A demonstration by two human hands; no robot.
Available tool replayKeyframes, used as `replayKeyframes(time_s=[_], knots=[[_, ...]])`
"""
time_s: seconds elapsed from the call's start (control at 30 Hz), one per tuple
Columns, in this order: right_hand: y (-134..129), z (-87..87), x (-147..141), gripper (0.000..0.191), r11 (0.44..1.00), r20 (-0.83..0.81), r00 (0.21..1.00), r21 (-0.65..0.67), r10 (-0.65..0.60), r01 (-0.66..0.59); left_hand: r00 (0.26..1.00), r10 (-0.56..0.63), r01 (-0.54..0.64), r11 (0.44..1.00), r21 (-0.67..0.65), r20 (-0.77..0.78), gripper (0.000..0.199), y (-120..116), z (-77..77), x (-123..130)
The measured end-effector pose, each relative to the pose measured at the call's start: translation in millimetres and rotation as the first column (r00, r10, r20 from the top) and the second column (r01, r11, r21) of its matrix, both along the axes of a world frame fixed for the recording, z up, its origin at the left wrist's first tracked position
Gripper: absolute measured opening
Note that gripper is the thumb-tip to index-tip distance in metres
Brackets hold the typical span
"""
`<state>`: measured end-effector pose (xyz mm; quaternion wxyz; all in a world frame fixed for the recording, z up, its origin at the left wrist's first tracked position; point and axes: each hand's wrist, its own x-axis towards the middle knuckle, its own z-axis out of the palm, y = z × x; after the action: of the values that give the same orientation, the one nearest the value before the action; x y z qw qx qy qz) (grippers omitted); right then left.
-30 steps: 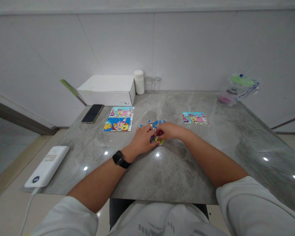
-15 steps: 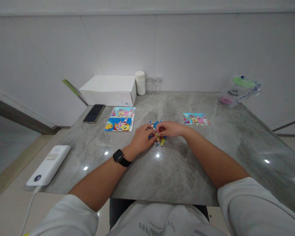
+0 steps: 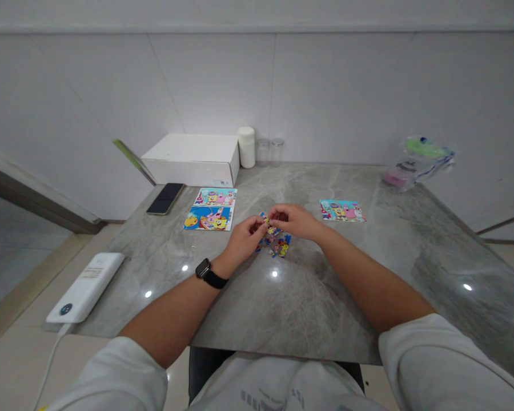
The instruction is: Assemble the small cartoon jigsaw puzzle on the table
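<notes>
Small colourful jigsaw puzzle pieces lie in a loose cluster on the grey table, partly covered by my hands. Over the far side of this cluster, my left hand pinches a puzzle piece between thumb and fingers. Fingertips nearly meeting it from the right, my right hand is also closed in a pinch at the small pieces. The exact outline of what each hand holds is hidden by the fingers. A cartoon picture card lies flat to the right, and a larger cartoon sheet lies to the left.
A black phone rests left of the sheet, before a white box. Beside the box stand a white bottle and two clear glasses. A plastic bag sits back right; a white power bank with cable lies front left.
Both hands have lifted slightly from the pieces and moved a little towards the far side, fingertips now brought together. More of the near pieces shows.
</notes>
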<state>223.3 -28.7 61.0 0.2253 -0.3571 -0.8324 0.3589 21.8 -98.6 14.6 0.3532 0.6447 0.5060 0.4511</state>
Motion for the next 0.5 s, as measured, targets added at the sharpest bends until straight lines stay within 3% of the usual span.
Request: replayKeyframes(time_s=[0.1, 0.23, 0.4, 0.5], knots=[[4, -3.6, 3, 0.023, 1.000, 0.008, 1.000, -0.026, -0.011, 0.011, 0.999, 0.007, -0.007, 1.000, -0.005, 0.050, 0.027, 2, -1.6, -1], [10, -10.3, 6, 0.015, 0.999, 0.130, 0.990, -0.008, -0.045, 0.046, 0.999, 0.045, -0.045, 0.999, -0.020, 0.025, 0.025, 4, -2.3, -1], [8, -13.9, 3, 0.024, 0.994, 0.091, 0.995, -0.099, 0.043, -0.034, 0.997, 0.073, -0.072, 0.997, -0.029, 0.018, 0.026, 5, -3.9, -2], [5, -13.3, -1, 0.023, 1.000, 0.084, 0.996, -0.021, -0.003, 0.004, 0.997, 0.078, -0.076, 0.996, -0.037, 0.029, 0.028, 6, -5.6, -3]])
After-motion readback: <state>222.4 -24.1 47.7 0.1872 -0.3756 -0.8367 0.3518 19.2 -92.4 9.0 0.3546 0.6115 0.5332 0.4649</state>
